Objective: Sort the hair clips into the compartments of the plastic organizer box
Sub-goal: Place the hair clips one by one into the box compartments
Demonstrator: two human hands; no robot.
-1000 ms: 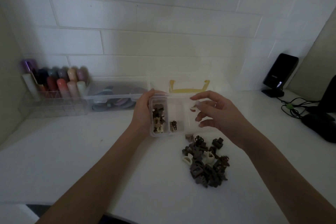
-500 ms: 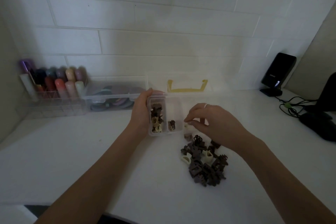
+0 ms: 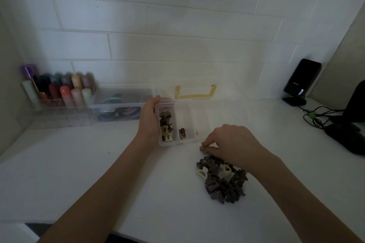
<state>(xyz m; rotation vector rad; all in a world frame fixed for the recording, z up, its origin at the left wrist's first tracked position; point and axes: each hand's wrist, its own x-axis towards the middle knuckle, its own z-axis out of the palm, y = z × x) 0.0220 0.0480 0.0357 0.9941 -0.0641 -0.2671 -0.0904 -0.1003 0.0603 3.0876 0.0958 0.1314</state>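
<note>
A clear plastic organizer box (image 3: pixel 189 116) stands open on the white counter, its lid with a yellow handle (image 3: pixel 194 92) leaning toward the wall. My left hand (image 3: pixel 149 119) grips the box's left wall. The left compartment holds several brown and cream clips (image 3: pixel 166 128). In the middle compartment lies a small brown clip (image 3: pixel 182 133). A pile of dark brown and cream hair clips (image 3: pixel 221 178) lies in front of the box, to the right. My right hand (image 3: pixel 231 142) is down at the pile's far edge, fingertips pinching a small clip (image 3: pixel 202 148).
Left of the box stand a clear bin of hair bands (image 3: pixel 122 106) and a clear rack of coloured tubes (image 3: pixel 59 92). A black device on a stand (image 3: pixel 300 83), cables (image 3: pixel 318 116) and dark objects sit at the right. The tiled wall is close behind.
My right hand has come down from over the box's right compartment to the near pile and closed its fingertips on a clip. My left hand has stayed on the box.
</note>
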